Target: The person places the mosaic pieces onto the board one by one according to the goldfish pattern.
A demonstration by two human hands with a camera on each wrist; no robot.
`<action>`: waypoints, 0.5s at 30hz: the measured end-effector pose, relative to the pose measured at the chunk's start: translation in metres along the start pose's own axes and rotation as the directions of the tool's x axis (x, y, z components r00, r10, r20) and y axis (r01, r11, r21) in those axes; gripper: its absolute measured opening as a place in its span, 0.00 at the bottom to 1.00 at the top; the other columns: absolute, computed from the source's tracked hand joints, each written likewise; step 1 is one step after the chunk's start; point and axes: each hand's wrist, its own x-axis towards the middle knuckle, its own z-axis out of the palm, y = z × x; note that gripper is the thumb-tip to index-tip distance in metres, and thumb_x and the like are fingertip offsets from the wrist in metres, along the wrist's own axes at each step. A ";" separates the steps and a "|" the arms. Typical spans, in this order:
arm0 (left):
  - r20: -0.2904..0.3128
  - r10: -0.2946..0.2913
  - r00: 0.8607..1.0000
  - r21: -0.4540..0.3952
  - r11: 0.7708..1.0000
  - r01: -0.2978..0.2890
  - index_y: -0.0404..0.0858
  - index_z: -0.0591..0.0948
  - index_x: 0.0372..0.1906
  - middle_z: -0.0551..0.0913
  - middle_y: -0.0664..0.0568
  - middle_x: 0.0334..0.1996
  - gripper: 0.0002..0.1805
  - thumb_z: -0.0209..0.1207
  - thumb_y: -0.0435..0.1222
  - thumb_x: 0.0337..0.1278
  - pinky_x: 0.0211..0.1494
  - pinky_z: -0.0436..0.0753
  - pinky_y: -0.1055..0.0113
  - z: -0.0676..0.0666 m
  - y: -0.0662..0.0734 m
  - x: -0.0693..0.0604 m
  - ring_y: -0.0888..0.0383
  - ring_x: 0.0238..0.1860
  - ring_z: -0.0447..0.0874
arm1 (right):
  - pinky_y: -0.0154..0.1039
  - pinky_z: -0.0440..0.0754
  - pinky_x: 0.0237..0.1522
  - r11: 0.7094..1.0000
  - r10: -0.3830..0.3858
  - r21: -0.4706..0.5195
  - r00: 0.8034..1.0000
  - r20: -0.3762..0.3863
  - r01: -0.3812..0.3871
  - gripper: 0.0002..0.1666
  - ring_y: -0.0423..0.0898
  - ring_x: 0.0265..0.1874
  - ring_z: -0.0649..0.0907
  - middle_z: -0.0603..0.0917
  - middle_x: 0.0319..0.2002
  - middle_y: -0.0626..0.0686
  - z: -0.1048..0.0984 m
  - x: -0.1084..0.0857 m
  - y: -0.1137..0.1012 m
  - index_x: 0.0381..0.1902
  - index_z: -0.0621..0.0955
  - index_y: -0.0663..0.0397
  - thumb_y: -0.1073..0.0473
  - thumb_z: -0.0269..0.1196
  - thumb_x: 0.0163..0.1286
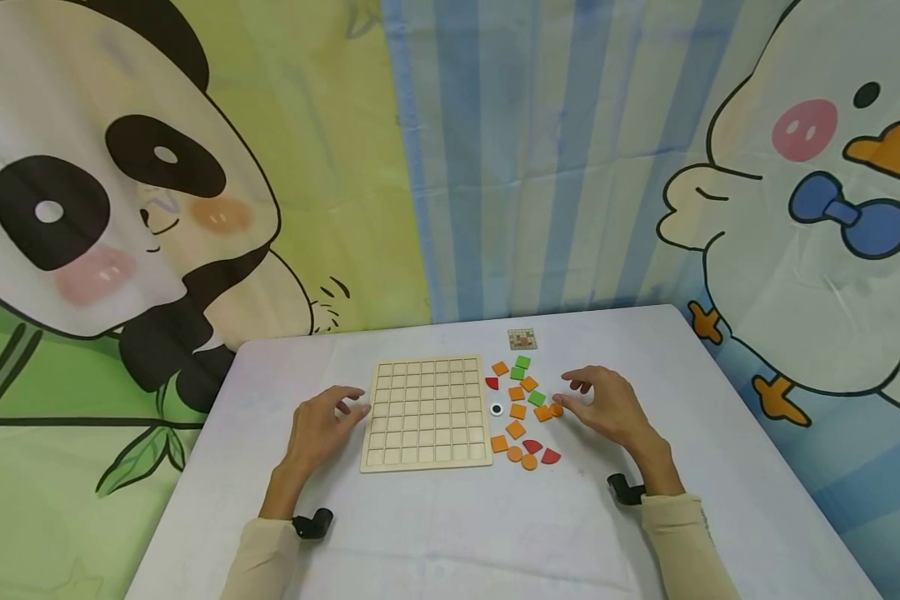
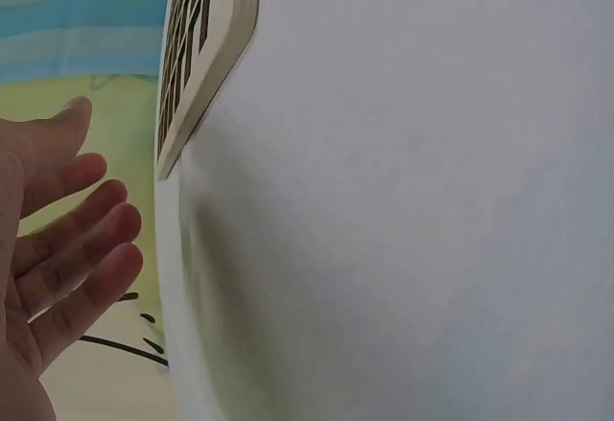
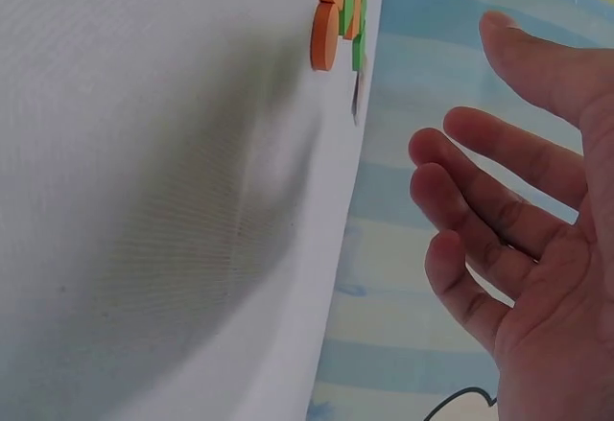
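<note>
A pale wooden grid board (image 1: 427,414) with square cells lies flat on the white table. Beside its left edge hovers my left hand (image 1: 328,423), fingers loosely bent and holding nothing. To the right of the board are scattered orange squares (image 1: 516,393), green squares (image 1: 537,399), red quarter-circle pieces (image 1: 551,457), orange discs (image 1: 529,462) and a white disc with a black centre (image 1: 497,409). My right hand (image 1: 606,403) is just right of these pieces, its relaxed fingers empty. In the right wrist view an orange disc (image 3: 324,36) stands nearest that hand (image 3: 537,210).
A small patterned card (image 1: 522,339) lies behind the pieces, near the back of the table (image 1: 450,533). Behind the table hangs a cloth backdrop (image 1: 525,150) with a panda and a white bird. A dark wrist camera (image 1: 313,524) sits on the left wrist.
</note>
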 end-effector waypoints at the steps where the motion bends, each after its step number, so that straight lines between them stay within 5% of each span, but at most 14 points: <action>1: 0.003 -0.002 1.000 -0.004 1.000 0.002 0.44 0.90 0.57 0.95 0.51 0.48 0.19 0.76 0.45 0.65 0.35 0.81 0.65 0.001 0.000 0.000 0.58 0.35 0.91 | 0.47 0.83 0.45 1.000 0.002 0.002 1.000 0.002 -0.002 0.27 0.49 0.41 0.85 0.93 0.43 0.56 0.000 0.000 0.000 0.57 0.91 0.56 0.48 0.81 0.66; 8: 0.081 -0.013 0.997 -0.109 0.994 0.022 0.44 0.86 0.64 0.91 0.47 0.56 0.29 0.80 0.47 0.59 0.44 0.85 0.58 0.003 -0.001 0.000 0.53 0.42 0.89 | 0.49 0.84 0.47 1.000 0.000 0.012 1.000 0.010 -0.001 0.26 0.50 0.42 0.85 0.93 0.44 0.55 0.003 -0.002 0.002 0.57 0.91 0.56 0.49 0.81 0.66; 15: 0.155 0.017 0.988 -0.118 0.993 0.001 0.44 0.82 0.72 0.81 0.46 0.73 0.38 0.81 0.44 0.56 0.66 0.83 0.41 0.005 -0.004 0.001 0.42 0.68 0.83 | 0.49 0.84 0.47 1.000 0.003 0.004 1.000 0.004 -0.003 0.26 0.49 0.41 0.85 0.93 0.42 0.53 0.004 -0.004 0.001 0.56 0.91 0.56 0.49 0.81 0.66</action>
